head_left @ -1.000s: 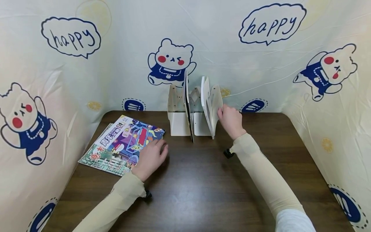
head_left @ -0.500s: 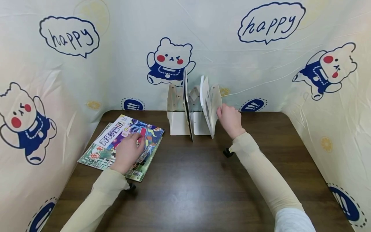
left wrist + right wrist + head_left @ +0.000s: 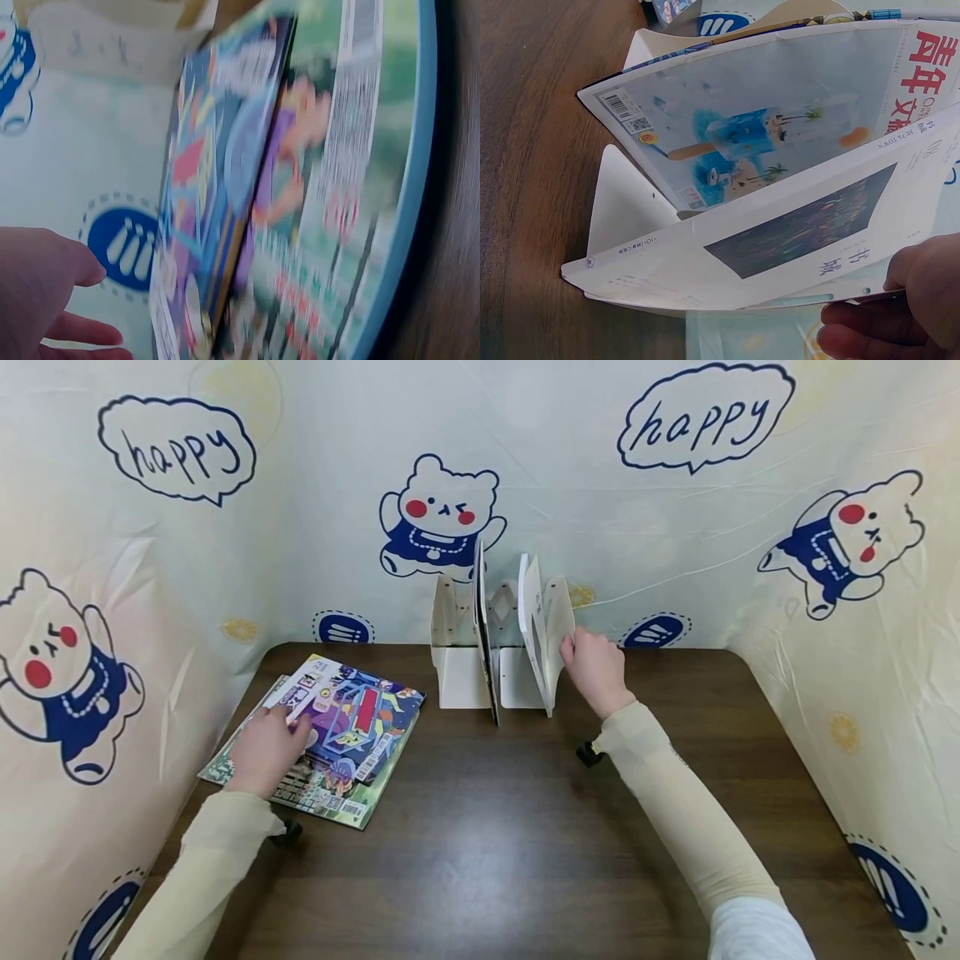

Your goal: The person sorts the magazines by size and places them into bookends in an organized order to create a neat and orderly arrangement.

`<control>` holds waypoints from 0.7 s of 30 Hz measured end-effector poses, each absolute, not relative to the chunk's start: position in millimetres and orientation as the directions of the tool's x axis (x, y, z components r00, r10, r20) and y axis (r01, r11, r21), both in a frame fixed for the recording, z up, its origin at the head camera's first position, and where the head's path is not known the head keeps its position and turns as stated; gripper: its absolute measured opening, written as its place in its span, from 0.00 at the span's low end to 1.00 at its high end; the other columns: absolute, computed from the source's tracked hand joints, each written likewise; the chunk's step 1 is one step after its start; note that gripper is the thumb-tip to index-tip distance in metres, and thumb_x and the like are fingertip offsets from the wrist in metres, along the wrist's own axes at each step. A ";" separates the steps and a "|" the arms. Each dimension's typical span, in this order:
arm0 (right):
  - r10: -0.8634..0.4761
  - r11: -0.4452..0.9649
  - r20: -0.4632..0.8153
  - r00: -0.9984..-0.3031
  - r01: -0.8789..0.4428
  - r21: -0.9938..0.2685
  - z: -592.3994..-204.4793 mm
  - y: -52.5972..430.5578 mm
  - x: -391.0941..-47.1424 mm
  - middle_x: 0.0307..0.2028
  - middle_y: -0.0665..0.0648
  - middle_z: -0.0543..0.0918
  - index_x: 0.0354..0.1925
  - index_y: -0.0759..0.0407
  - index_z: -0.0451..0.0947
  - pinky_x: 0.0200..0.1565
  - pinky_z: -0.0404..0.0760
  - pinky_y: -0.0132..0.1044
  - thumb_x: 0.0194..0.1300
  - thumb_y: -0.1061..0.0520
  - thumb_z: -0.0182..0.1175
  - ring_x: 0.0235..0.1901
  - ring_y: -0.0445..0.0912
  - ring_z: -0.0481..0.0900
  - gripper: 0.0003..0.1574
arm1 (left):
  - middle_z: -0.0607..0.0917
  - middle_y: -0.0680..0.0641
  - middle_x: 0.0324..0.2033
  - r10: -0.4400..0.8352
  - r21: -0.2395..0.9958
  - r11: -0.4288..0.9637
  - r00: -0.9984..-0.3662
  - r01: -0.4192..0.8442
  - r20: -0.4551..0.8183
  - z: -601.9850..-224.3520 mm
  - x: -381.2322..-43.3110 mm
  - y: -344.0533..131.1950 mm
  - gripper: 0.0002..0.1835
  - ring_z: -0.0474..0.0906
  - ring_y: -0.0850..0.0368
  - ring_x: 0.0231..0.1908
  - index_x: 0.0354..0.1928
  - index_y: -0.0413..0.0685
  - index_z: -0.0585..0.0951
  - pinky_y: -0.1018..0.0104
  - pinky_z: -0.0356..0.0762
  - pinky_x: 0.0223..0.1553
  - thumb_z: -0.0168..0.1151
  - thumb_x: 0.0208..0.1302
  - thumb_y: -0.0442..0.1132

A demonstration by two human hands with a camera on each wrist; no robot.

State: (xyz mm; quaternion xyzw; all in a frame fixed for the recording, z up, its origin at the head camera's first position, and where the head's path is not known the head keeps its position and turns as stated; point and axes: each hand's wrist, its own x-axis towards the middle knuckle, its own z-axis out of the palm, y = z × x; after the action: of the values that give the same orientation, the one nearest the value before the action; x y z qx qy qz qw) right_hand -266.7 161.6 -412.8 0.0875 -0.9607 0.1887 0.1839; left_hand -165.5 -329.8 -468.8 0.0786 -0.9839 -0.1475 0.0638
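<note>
Two overlapping magazines lie flat at the table's left: a purple-blue one (image 3: pixel 367 718) on top of a green one (image 3: pixel 330 810). My left hand (image 3: pixel 264 750) is over their left part, fingers loosely bent; in the left wrist view it holds nothing, and contact cannot be told. At the back stands a white expandable book rack (image 3: pixel 462 681). My right hand (image 3: pixel 597 675) pinches its right end plate (image 3: pixel 561 627) between thumb and fingers. A magazine with an ice-lolly picture (image 3: pixel 742 135) stands upright in the rack. Right of it, a white book (image 3: pixel 795 217) leans toward the end plate.
The dark wooden table (image 3: pixel 480 843) stretches in front of the rack. A pale cloth (image 3: pixel 322 527) with printed bears hangs behind the table and at both sides. Black wrist straps (image 3: pixel 590 754) show at the cuffs.
My left hand has moved leftward across the magazines, from their right edge to their left part, uncovering the purple cover. My right hand stays at the rack's end plate.
</note>
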 end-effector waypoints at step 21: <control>-0.091 0.914 0.375 -0.923 -0.227 -0.336 -412.3 162.3 -266.4 0.18 0.62 0.75 0.24 0.59 0.69 0.20 0.75 0.53 0.79 0.54 0.50 0.18 0.58 0.76 0.23 | 0.67 0.13 0.50 -0.338 0.237 0.895 -0.922 -0.377 -0.188 -483.3 -178.4 -384.0 0.50 0.71 0.13 0.50 0.62 0.13 0.61 0.26 0.74 0.41 0.51 0.73 0.65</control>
State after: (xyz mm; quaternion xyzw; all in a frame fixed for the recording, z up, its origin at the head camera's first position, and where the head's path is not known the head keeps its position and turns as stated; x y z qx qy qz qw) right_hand -266.4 162.3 -412.3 0.0828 -0.9618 0.1902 0.1785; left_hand -178.4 -384.0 -483.3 0.1842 -0.9709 -0.1357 -0.0709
